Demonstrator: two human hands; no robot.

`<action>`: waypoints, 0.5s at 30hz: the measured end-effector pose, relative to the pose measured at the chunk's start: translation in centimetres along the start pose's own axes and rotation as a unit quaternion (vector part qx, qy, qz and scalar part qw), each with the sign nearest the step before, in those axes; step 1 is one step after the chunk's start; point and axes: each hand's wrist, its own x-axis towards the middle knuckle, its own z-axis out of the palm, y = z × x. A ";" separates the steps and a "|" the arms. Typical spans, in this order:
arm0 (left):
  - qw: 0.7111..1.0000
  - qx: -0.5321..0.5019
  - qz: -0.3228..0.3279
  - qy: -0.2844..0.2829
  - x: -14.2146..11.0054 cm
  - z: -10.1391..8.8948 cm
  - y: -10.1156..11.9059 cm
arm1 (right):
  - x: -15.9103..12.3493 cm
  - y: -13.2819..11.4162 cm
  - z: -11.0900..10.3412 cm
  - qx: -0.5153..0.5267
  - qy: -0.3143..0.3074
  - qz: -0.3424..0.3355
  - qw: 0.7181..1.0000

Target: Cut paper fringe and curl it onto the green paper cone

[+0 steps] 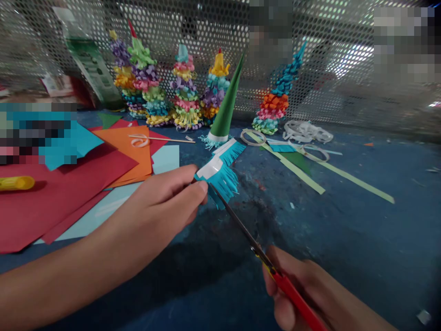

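Observation:
My left hand (pixel 161 202) pinches one end of a teal fringed paper strip (pixel 223 172) with a white band along its edge, held just above the blue table (pixel 344 230). Red-handled scissors (pixel 262 253) are gripped in my right hand (pixel 299 289) at the bottom, and their dark blades reach up to the strip's cut fringe beside my left fingertips. Behind the strip a green paper cone (pixel 227 101) stands upright, with a teal fringe wrapped round its base.
Several finished multicoloured paper trees (pixel 186 92) stand along a perforated metal screen (pixel 344 55). Red, orange and light blue paper sheets (pixel 69 184) lie at left with a yellow glue stick (pixel 15 183) and a thin wooden stick (pixel 165 139). Green strips (pixel 303 172) and tape rings (pixel 253 137) lie at right.

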 end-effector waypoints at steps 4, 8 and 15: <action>1.000 0.000 0.000 0.017 0.2 -0.4 -0.1 | 0.5 1.2 -1.1 -0.104 -0.027 -0.131 0.986; 0.999 0.037 0.016 0.036 0.4 -0.6 -0.9 | 1.5 3.0 -1.0 -0.131 0.062 -0.175 0.974; 0.993 0.095 0.040 0.049 0.7 -0.6 -1.0 | 0.3 2.3 -1.1 -0.166 0.044 -0.181 0.968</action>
